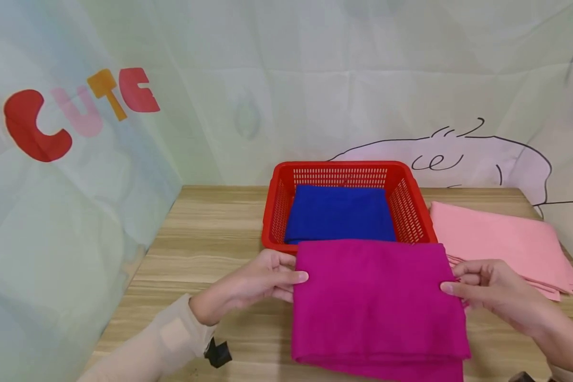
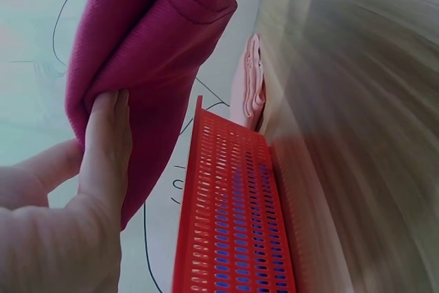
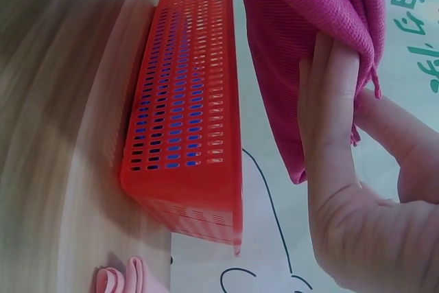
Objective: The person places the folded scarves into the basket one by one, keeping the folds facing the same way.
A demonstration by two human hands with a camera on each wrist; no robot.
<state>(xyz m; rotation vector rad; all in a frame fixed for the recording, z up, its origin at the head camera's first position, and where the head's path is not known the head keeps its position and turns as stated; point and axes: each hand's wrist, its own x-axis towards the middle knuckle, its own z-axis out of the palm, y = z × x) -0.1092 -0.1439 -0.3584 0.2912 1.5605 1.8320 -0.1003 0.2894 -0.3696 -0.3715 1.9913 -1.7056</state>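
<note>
A folded magenta cloth (image 1: 377, 302) is held up in front of the basket, its far edge overlapping the basket's near rim in the head view. My left hand (image 1: 262, 278) pinches its left side, thumb on top and fingers beneath. On the opposite side my right hand (image 1: 501, 297) grips the cloth the same way. Both wrist views show the cloth (image 2: 151, 66) raised above the table. Inside the red plastic basket (image 1: 422, 217) lies a folded blue cloth (image 1: 341, 212); its near edge is hidden behind the magenta one.
Folded pink cloths (image 1: 501, 244) lie on the wooden table (image 1: 210, 223), right of the basket. A printed fabric backdrop (image 1: 291, 95) hangs behind and at the left of the table. Near my left wrist is a small black piece (image 1: 218, 354).
</note>
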